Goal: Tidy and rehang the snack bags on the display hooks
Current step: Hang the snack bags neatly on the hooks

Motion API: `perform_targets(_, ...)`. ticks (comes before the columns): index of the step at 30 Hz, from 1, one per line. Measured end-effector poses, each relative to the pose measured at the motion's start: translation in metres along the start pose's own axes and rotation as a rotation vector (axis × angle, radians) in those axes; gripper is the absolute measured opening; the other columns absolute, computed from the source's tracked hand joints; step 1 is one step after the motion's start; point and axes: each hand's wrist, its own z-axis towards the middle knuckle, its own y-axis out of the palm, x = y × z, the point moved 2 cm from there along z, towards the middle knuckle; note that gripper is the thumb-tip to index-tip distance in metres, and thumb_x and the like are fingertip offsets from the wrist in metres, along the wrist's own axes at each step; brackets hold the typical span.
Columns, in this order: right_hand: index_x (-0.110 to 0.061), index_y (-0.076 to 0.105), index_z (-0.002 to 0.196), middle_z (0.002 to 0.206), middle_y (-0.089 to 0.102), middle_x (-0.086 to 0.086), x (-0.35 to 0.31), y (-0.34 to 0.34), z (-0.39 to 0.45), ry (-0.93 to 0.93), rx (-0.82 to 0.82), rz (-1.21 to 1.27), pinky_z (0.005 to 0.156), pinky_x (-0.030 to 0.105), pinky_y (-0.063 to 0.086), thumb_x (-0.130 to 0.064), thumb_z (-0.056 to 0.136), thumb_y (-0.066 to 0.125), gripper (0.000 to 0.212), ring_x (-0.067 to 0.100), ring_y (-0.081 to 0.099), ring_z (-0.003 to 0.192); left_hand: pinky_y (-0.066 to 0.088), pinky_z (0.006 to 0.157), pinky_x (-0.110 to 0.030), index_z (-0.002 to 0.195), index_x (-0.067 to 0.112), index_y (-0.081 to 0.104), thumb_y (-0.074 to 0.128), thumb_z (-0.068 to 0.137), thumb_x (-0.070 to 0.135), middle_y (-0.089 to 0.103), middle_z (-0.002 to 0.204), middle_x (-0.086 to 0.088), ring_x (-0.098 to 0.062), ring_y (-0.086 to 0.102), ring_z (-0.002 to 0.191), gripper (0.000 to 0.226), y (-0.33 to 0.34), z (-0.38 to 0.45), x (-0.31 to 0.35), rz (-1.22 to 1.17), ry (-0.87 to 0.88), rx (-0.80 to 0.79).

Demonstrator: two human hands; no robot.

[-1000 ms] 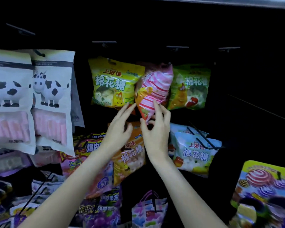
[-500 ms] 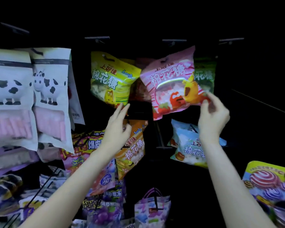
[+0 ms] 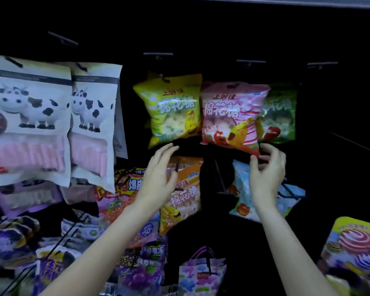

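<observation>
On the dark display wall, two big cow-printed bags are hung at the left, and a yellow bag, a pink bag and a green bag are hung in one row on the hooks. The bottom corner of the pink bag is touched by the right hand, its fingers loosely curled; a real pinch cannot be told. The left hand is held spread and empty below the yellow bag, before an orange bag. If the corner is pulled down hard, the hanging hole may be torn, or the bag slipped off.
</observation>
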Motion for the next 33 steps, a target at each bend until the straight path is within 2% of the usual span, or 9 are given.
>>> perform_targets(4,-0.001,0.053,0.107,0.114,0.043,0.018,-0.033,0.017,-0.038,-0.347,0.119,-0.059,0.097,0.039,0.036,-0.01,0.081,0.058,0.028,0.03,0.043,0.108,0.032,0.095,-0.009,0.116,0.002,0.056,0.038,0.08,0.003,0.046,0.115,0.002,-0.006,0.047,0.108,0.04,-0.042,-0.016,-0.012,0.037,0.126,0.178)
perform_targets(7,-0.004,0.056,0.103,0.109,0.043,0.01,-0.074,0.043,-0.061,-0.453,-0.031,0.078,0.094,0.035,0.038,-0.013,0.081,0.058,0.024,0.026,0.045,0.105,0.035,0.086,-0.008,0.108,0.002,0.057,0.038,0.078,0.001,0.047,0.105,0.0,-0.006,0.048,0.093,0.036,-0.078,-0.03,-0.025,0.057,0.192,0.282)
perform_targets(11,-0.013,0.054,0.112,0.111,0.05,0.002,-0.121,0.097,-0.099,-0.216,-0.518,0.21,0.085,0.034,0.048,-0.024,0.082,0.068,0.036,0.012,0.053,0.097,0.038,0.077,-0.014,0.11,0.007,0.056,0.036,0.08,0.006,0.05,0.108,-0.003,-0.009,0.047,0.094,0.036,-0.127,-0.052,-0.058,0.09,0.111,0.322)
perform_targets(14,-0.015,0.034,0.135,0.129,0.047,0.0,-0.154,0.138,-0.125,0.036,-0.83,0.262,0.093,0.031,0.045,-0.03,0.082,0.069,0.065,0.012,0.051,0.111,0.03,0.096,-0.016,0.118,0.004,0.056,0.035,0.078,0.012,0.055,0.118,-0.013,-0.019,0.047,0.11,0.046,-0.165,-0.067,-0.096,0.178,0.03,0.241)
perform_targets(19,-0.005,0.051,0.123,0.113,0.062,0.008,-0.184,0.179,-0.148,0.228,-0.595,0.364,0.091,0.034,0.048,-0.017,0.079,0.074,0.051,0.025,0.059,0.108,0.036,0.099,-0.05,0.128,0.008,0.052,0.032,0.076,0.026,0.044,0.141,-0.012,-0.034,0.042,0.127,0.059,-0.209,-0.084,-0.154,0.358,-0.073,0.0)
perform_targets(23,-0.014,0.061,0.105,0.099,0.066,0.003,-0.186,0.18,-0.159,0.236,-0.397,0.278,0.085,0.037,0.048,-0.024,0.079,0.074,0.031,0.022,0.062,0.097,0.035,0.1,-0.051,0.129,0.012,0.052,0.032,0.077,0.024,0.042,0.141,-0.01,-0.034,0.039,0.127,0.057,-0.233,-0.091,-0.17,0.337,-0.006,-0.059)
perform_targets(25,-0.018,0.058,0.099,0.091,0.061,-0.003,-0.188,0.177,-0.16,0.194,-0.338,0.199,0.077,0.03,0.043,-0.026,0.08,0.073,0.025,0.019,0.057,0.091,0.039,0.098,-0.054,0.126,0.009,0.054,0.032,0.078,0.023,0.046,0.138,-0.011,-0.034,0.04,0.123,0.055,-0.244,-0.09,-0.177,0.311,-0.009,-0.03)
perform_targets(29,-0.006,0.053,0.111,0.101,0.051,0.006,-0.197,0.164,-0.165,0.046,-0.184,0.006,0.072,0.022,0.029,-0.021,0.083,0.07,0.036,0.019,0.047,0.092,0.038,0.096,-0.056,0.125,0.009,0.055,0.033,0.079,0.022,0.046,0.138,-0.013,-0.026,0.033,0.124,0.053,-0.255,-0.088,-0.182,0.297,0.03,0.001)
perform_targets(33,-0.014,0.052,0.102,0.085,0.056,-0.011,-0.208,0.141,-0.166,0.008,-0.221,0.06,0.066,0.021,0.031,-0.016,0.085,0.065,0.021,0.014,0.053,0.085,0.029,0.101,-0.058,0.127,0.013,0.054,0.034,0.08,0.024,0.04,0.145,-0.012,-0.024,0.022,0.134,0.053,-0.248,-0.078,-0.178,0.401,0.068,0.008)
